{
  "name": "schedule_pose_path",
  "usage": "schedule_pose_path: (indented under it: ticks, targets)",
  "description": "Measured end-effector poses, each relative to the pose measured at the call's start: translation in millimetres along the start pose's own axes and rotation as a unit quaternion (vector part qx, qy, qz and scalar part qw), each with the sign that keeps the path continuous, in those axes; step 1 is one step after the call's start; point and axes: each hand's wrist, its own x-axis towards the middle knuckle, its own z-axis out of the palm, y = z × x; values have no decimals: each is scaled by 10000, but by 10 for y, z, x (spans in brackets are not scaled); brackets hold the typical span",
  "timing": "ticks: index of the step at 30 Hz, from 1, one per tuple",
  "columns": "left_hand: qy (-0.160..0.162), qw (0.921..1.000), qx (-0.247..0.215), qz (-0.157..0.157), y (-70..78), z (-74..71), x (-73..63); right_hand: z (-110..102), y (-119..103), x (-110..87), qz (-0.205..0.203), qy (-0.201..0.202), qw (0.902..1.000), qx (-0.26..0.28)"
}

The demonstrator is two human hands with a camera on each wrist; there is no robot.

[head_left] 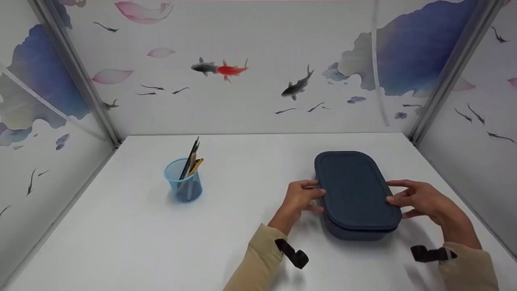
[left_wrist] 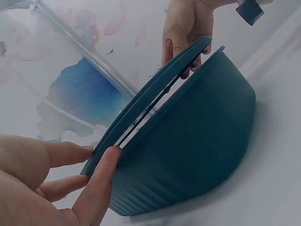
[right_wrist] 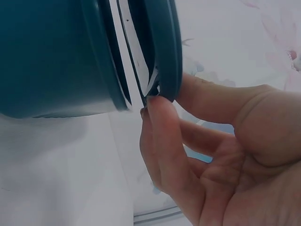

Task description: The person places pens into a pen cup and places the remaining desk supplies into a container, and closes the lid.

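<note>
A dark blue lid (head_left: 351, 190) with rounded corners lies over a deep box of the same colour (head_left: 357, 234) on the right of the table. My left hand (head_left: 301, 198) pinches the lid's left edge between thumb and fingers. On the opposite edge, my right hand (head_left: 420, 200) grips the lid the same way. In the left wrist view a narrow gap shows between the lid (left_wrist: 141, 103) and the rim of the box (left_wrist: 197, 122). From the right wrist, the lid (right_wrist: 167, 47) also stands apart from the box wall (right_wrist: 56, 56). The box's inside is mostly hidden.
A light blue see-through cup (head_left: 188, 188) with several pencils (head_left: 190, 161) stands left of centre on the white table (head_left: 133, 242). Printed panels with fish and petals enclose the table at the back (head_left: 258, 109) and both sides.
</note>
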Motion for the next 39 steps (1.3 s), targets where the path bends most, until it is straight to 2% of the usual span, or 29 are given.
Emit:
schedule_pose_path:
  ticks: [9, 18, 26, 30, 35, 39]
  targets:
    - [138, 9990, 341, -259, -16, -21, -7, 21, 24, 22, -6, -182, 9998, 66]
    - [5, 9977, 410, -545, -14, -20, -1, 24, 53, 14, -18, -332, 9994, 13]
    - [-511, 9976, 348, -310, -56, -13, 19, 26, 66, 32, -514, -770, 9957, 70]
    - [-697, 9968, 277, -261, -83, -26, 32, 32, 74, 40, -618, -843, 9945, 47]
    - [-749, 9967, 157, -263, -112, -26, 17, 59, 77, 40, -557, -795, 9953, 3]
    - [-713, 9967, 291, -238, -87, -18, 21, 55, 66, 52, -548, -766, 9956, -17]
